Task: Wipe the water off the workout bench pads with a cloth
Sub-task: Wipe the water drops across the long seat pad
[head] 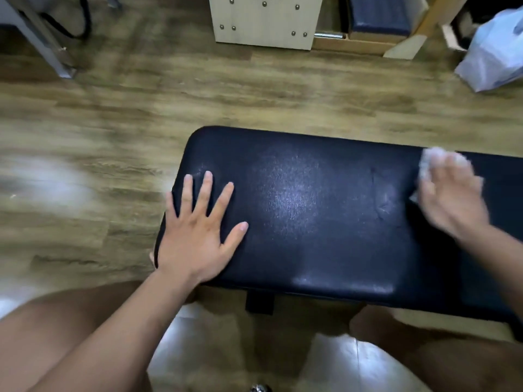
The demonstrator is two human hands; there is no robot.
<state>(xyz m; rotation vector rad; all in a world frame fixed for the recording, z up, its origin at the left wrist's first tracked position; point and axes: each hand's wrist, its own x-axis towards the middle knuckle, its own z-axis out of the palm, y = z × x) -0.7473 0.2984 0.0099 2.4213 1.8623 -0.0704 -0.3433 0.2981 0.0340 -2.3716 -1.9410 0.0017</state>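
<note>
Left hand (195, 239) flat, fingers spread, braces bench pad (311, 222) at its left end; blurred right hand (450, 199) presses cloth (430, 162) flat-fingered at pad's right, so best sweep overlapping strokes leftward.

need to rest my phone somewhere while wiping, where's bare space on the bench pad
The middle of the bench pad is bare, between the left hand flat at its left end and the right hand pressing the cloth at the right. Both ends are taken.
</note>
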